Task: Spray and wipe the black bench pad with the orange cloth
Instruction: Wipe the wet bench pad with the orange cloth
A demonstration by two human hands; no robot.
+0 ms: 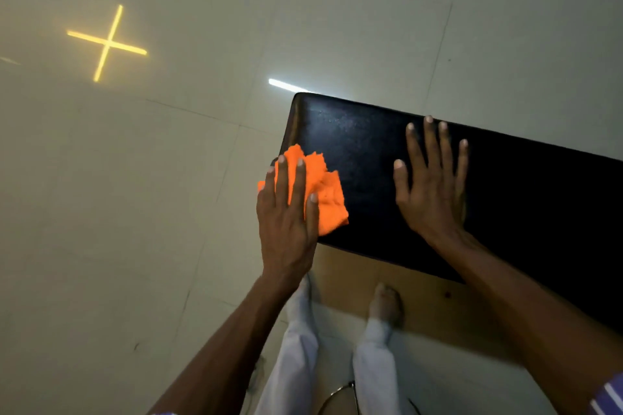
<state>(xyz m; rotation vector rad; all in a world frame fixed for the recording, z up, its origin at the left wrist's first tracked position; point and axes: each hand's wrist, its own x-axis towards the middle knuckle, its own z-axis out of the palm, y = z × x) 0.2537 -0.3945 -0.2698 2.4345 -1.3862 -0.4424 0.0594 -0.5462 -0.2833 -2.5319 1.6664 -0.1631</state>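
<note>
Trouser legs (296, 360) in white stand nearest on the tiled floor (135, 212). Above them, the left hand (286, 212) presses the orange cloth (328, 192) flat-fingered onto the black bench pad's (364, 145) near-left corner. Beside it, the right hand (433, 185) rests spread and flat on the pad, holding nothing.

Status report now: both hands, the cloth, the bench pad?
Left hand flat on orange cloth, near corner of black bench pad. Right hand flat on pad, fingers spread. No spray bottle in view. Nothing in the way.
</note>
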